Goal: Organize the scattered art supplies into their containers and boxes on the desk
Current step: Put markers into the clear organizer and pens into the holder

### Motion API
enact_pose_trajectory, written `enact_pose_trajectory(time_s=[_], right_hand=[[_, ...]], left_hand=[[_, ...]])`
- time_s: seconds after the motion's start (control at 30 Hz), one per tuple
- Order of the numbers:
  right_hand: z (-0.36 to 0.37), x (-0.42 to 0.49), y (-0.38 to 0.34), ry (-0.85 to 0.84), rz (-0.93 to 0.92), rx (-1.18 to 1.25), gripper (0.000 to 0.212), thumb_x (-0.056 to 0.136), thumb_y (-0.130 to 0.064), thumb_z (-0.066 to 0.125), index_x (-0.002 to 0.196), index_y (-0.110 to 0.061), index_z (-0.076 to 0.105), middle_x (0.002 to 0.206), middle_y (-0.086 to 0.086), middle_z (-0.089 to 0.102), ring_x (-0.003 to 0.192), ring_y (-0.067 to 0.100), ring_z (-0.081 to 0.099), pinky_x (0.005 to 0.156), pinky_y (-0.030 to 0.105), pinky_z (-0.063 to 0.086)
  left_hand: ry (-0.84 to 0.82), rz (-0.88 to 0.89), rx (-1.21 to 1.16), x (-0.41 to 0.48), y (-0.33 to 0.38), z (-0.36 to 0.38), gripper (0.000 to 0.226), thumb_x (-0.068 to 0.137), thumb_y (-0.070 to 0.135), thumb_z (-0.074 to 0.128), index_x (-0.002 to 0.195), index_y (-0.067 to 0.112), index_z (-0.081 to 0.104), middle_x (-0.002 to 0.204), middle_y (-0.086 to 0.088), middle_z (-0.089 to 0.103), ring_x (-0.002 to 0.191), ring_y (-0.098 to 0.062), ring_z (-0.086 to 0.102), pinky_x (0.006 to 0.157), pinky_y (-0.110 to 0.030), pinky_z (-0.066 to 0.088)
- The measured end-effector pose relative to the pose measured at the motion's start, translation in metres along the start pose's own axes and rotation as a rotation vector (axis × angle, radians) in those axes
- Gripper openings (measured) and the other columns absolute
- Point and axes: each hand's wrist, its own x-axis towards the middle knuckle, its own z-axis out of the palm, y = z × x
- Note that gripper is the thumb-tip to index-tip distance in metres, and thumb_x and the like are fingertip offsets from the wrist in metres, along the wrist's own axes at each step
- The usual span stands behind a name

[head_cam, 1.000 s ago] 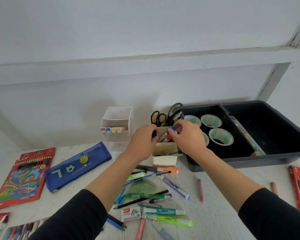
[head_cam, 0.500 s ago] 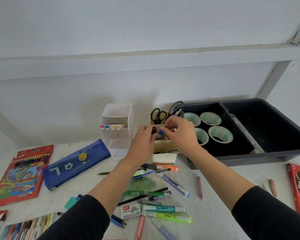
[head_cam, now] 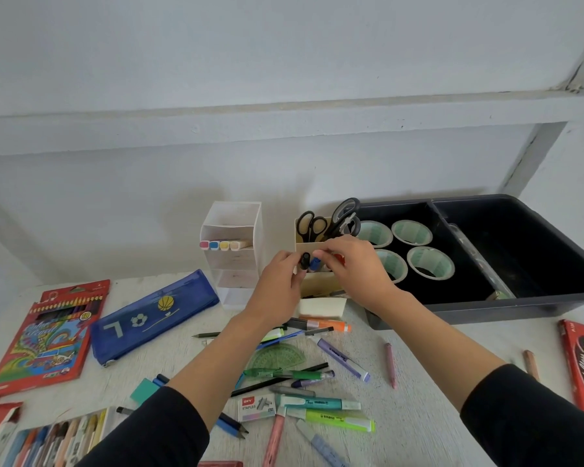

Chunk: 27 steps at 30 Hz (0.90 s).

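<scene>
- the left hand is pinching a black-capped marker near its top, with the fingers curled around it.
- the right hand is pinching a blue-capped marker in the same way, just beside the black one.
- both markers are standing almost upright at the front part of the beige holder. how deep they are sitting in it i cannot tell, because the hands are hiding it.
- already in place: scissors are standing in the back of the holder. tape rolls are lying in the black tray at the far right corner of the table. some markers are lying in the white drawer box.
- not yet sorted: many pens, a green highlighter, a protractor, a staples box and a pink crayon are lying scattered from the middle to the near edge.
- the blue pencil case and the red pencil box are lying toward the left edge.
- in my judgement, less than half of the work is done.
</scene>
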Motion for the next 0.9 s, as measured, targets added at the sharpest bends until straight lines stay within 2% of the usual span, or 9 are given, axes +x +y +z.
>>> enact_pose_trajectory(time_s=[0.1, 0.17, 0.27, 0.37, 0.47, 0.57, 0.67, 0.77, 0.9], right_hand=[[-0.003, -0.006, -0.004, 0.014, 0.036, 0.023, 0.019, 0.102, -0.026, 0.054, 0.098, -0.017, 0.071, 0.084, -0.006, 0.066, 0.084, 0.01, 0.055, 0.072, 0.025, 0.041], [-0.009, -0.015, -0.01, 0.049, 0.053, 0.056, 0.017, 0.101, -0.025, 0.055, 0.101, -0.019, 0.071, 0.09, -0.007, 0.067, 0.089, 0.008, 0.055, 0.074, 0.021, 0.042], [-0.017, -0.035, -0.023, 0.091, -0.001, 0.081, 0.011, 0.099, -0.022, 0.06, 0.097, -0.02, 0.071, 0.086, -0.013, 0.064, 0.087, 0.004, 0.054, 0.074, 0.018, 0.042], [-0.017, -0.057, -0.033, 0.106, -0.034, 0.114, 0.01, 0.098, -0.019, 0.062, 0.099, -0.016, 0.071, 0.086, -0.011, 0.064, 0.083, 0.004, 0.057, 0.071, 0.016, 0.043], [-0.013, -0.081, -0.04, 0.096, -0.049, 0.147, 0.007, 0.097, -0.014, 0.063, 0.096, -0.015, 0.07, 0.08, -0.009, 0.063, 0.072, 0.008, 0.056, 0.065, 0.013, 0.041], [-0.001, -0.104, -0.039, -0.007, -0.037, 0.115, 0.008, 0.098, -0.017, 0.061, 0.099, -0.019, 0.068, 0.081, -0.014, 0.061, 0.072, 0.006, 0.056, 0.064, 0.01, 0.038], [0.018, -0.115, -0.035, -0.123, -0.003, 0.017, 0.021, 0.099, -0.022, 0.058, 0.118, -0.023, 0.067, 0.1, -0.011, 0.068, 0.091, 0.006, 0.06, 0.076, 0.024, 0.05], [0.037, -0.107, -0.035, -0.224, -0.036, -0.081, 0.03, 0.101, -0.024, 0.052, 0.129, -0.02, 0.062, 0.123, -0.004, 0.065, 0.111, 0.015, 0.057, 0.088, 0.031, 0.05], [0.061, -0.09, -0.032, -0.287, -0.054, -0.241, 0.032, 0.102, -0.021, 0.046, 0.131, -0.013, 0.057, 0.121, 0.006, 0.064, 0.114, 0.026, 0.055, 0.084, 0.041, 0.053]], left_hand=[[-0.025, -0.014, -0.006, -0.013, -0.002, -0.005, 0.048, 0.104, 0.007, 0.048, 0.15, 0.019, 0.044, 0.136, 0.004, 0.052, 0.108, -0.016, 0.061, 0.097, -0.021, 0.044], [-0.035, -0.021, -0.029, -0.026, -0.001, -0.01, 0.051, 0.104, 0.01, 0.049, 0.152, 0.022, 0.04, 0.14, 0.01, 0.048, 0.102, -0.009, 0.062, 0.095, -0.017, 0.043], [-0.064, -0.014, -0.06, -0.046, -0.007, -0.018, 0.031, 0.103, 0.019, 0.054, 0.132, 0.031, 0.061, 0.125, 0.016, 0.056, 0.093, -0.003, 0.06, 0.081, -0.011, 0.045], [-0.081, -0.029, -0.021, -0.066, -0.024, -0.015, 0.017, 0.101, 0.024, 0.057, 0.11, 0.031, 0.07, 0.109, 0.016, 0.061, 0.098, -0.003, 0.058, 0.088, -0.025, 0.05], [-0.095, 0.012, 0.17, -0.085, -0.039, -0.007, 0.02, 0.101, 0.024, 0.057, 0.117, 0.032, 0.064, 0.119, 0.015, 0.057, 0.111, -0.013, 0.05, 0.095, -0.038, 0.044], [-0.113, -0.008, 0.304, -0.095, -0.046, -0.003, 0.025, 0.102, 0.029, 0.053, 0.126, 0.034, 0.058, 0.131, 0.015, 0.052, 0.121, -0.014, 0.044, 0.093, -0.039, 0.036], [-0.143, -0.024, 0.299, -0.101, -0.05, -0.005, 0.027, 0.104, 0.029, 0.05, 0.13, 0.036, 0.054, 0.135, 0.018, 0.051, 0.122, -0.012, 0.045, 0.097, -0.039, 0.035], [-0.098, -0.042, 0.175, -0.113, -0.058, -0.012, 0.029, 0.102, 0.025, 0.053, 0.129, 0.034, 0.058, 0.128, 0.018, 0.058, 0.117, -0.009, 0.052, 0.1, -0.04, 0.044], [0.003, -0.148, 0.27, -0.128, -0.073, -0.026, 0.028, 0.101, 0.027, 0.054, 0.127, 0.034, 0.059, 0.125, 0.015, 0.058, 0.117, -0.013, 0.05, 0.097, -0.037, 0.038]])
